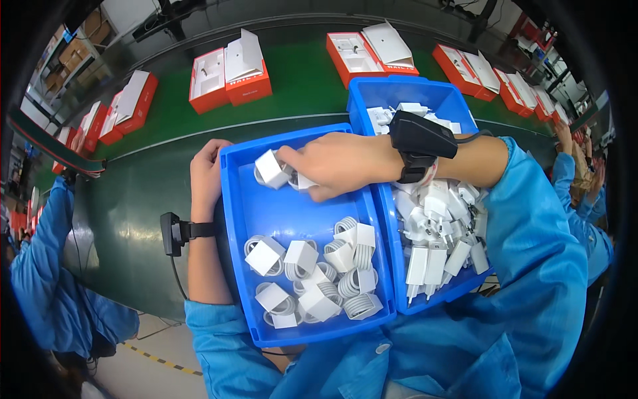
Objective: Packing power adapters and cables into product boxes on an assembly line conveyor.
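A blue bin (234,266) lies in front of me, with several coiled white cables (319,302) in white paper sleeves at its near end. My right hand (335,163) reaches across into the bin's far end. Its fingers are closed on coiled cables there; a sleeved cable (271,169) shows at the thumb, and the rest is partly hidden under the hand. At the bin's far left corner, my left hand (209,173) is curled against the outer wall and rim, its fingertips partly hidden. Each wrist wears a strap with a small black device.
A second blue bin (399,86), holding many white charger plugs (435,219), stands against the right side. Beyond runs a green conveyor (292,93) carrying several opened red and white boxes (232,70). Co-workers' blue sleeves (43,233) appear at both sides.
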`<action>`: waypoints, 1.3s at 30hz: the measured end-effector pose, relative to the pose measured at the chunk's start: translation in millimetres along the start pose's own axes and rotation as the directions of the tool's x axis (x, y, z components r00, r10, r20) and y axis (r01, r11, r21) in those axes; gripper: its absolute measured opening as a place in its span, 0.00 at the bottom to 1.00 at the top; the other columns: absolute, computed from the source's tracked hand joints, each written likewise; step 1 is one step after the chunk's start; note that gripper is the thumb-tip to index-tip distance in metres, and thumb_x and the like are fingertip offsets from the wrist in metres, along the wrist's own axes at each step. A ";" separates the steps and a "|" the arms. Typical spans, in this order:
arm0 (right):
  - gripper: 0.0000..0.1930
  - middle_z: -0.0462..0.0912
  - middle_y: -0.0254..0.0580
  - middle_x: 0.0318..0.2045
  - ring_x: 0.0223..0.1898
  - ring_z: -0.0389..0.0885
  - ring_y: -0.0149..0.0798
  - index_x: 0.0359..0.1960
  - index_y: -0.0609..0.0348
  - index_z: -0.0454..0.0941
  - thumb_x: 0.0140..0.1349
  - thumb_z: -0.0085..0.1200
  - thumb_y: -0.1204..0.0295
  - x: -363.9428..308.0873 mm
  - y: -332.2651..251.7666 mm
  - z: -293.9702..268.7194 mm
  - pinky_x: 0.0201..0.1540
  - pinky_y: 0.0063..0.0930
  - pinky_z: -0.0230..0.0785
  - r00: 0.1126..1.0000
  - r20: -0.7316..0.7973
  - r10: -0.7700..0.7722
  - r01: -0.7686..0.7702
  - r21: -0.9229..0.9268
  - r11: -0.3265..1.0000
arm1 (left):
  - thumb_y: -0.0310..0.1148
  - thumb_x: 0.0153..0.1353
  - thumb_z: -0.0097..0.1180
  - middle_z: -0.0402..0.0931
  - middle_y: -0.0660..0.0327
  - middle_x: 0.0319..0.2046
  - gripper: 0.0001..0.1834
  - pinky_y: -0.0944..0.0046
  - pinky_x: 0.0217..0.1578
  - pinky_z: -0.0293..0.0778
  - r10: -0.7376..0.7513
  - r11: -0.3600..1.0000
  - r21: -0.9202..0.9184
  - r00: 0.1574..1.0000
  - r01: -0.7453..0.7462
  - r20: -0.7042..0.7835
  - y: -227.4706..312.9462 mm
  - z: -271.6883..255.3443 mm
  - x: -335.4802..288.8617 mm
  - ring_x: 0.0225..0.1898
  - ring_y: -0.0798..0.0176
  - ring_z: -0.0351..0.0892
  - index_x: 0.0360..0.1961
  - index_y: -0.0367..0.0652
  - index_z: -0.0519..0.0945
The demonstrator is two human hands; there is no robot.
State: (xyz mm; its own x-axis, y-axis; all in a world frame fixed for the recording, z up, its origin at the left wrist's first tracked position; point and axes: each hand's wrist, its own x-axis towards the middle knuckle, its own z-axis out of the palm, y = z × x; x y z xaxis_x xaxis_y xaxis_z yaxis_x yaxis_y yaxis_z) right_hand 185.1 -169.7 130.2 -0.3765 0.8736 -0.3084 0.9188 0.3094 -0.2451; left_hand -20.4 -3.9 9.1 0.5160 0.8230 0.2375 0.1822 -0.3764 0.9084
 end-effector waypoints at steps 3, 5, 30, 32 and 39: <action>0.31 0.81 0.59 0.33 0.35 0.82 0.59 0.57 0.67 0.61 0.53 0.60 0.69 -2.4 4.5 9.5 0.37 0.47 0.74 0.996 -0.083 -0.041 0.038 -0.031 0.999 | 0.28 0.66 0.52 0.81 0.62 0.28 0.09 0.71 0.34 0.73 -0.006 1.000 -0.008 1.000 0.006 0.009 -3.5 1.3 2.8 0.31 0.74 0.76 0.36 0.33 0.81; 0.32 0.82 0.56 0.31 0.36 0.83 0.58 0.58 0.64 0.62 0.53 0.61 0.69 -3.1 2.2 3.6 0.37 0.44 0.75 0.990 -0.101 -0.093 0.091 -0.025 0.996 | 0.28 0.66 0.52 0.81 0.62 0.29 0.09 0.72 0.33 0.73 -0.011 0.999 -0.040 1.000 0.011 0.018 -5.5 0.3 2.3 0.31 0.74 0.76 0.36 0.33 0.81; 0.18 0.86 0.49 0.29 0.33 0.86 0.44 0.34 0.63 0.84 0.46 0.71 0.63 -28.0 248.8 -48.5 0.39 0.36 0.76 0.553 -0.228 0.801 -0.797 0.135 0.588 | 0.31 0.67 0.52 0.81 0.62 0.27 0.11 0.71 0.32 0.73 -0.034 0.998 -0.061 0.999 0.033 -0.009 0.3 -1.2 1.2 0.30 0.74 0.76 0.36 0.33 0.81; 0.13 0.86 0.48 0.26 0.30 0.85 0.44 0.30 0.62 0.84 0.48 0.70 0.66 -34.1 255.3 -40.9 0.36 0.35 0.76 0.590 -0.357 0.724 -0.770 0.022 0.638 | 0.31 0.67 0.53 0.81 0.62 0.27 0.11 0.71 0.32 0.73 -0.026 0.997 -0.072 1.000 0.027 0.006 1.8 0.2 3.9 0.29 0.74 0.76 0.36 0.33 0.81; 0.11 0.86 0.50 0.30 0.29 0.85 0.45 0.33 0.62 0.85 0.55 0.61 0.67 -69.3 255.6 -52.6 0.35 0.36 0.76 0.768 -0.493 0.409 -0.445 0.050 0.894 | 0.29 0.69 0.51 0.80 0.62 0.29 0.10 0.72 0.34 0.72 0.001 0.997 -0.080 0.999 0.002 0.039 -3.4 -1.0 4.1 0.32 0.73 0.76 0.37 0.33 0.80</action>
State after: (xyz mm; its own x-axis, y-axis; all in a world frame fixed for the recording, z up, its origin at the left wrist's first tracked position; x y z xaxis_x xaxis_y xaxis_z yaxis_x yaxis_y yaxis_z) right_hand 452.3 -131.4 137.3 0.1457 0.9825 0.1163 0.9831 -0.1306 -0.1285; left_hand -19.7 1.2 7.3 0.5485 0.8053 0.2249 0.1157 -0.3395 0.9335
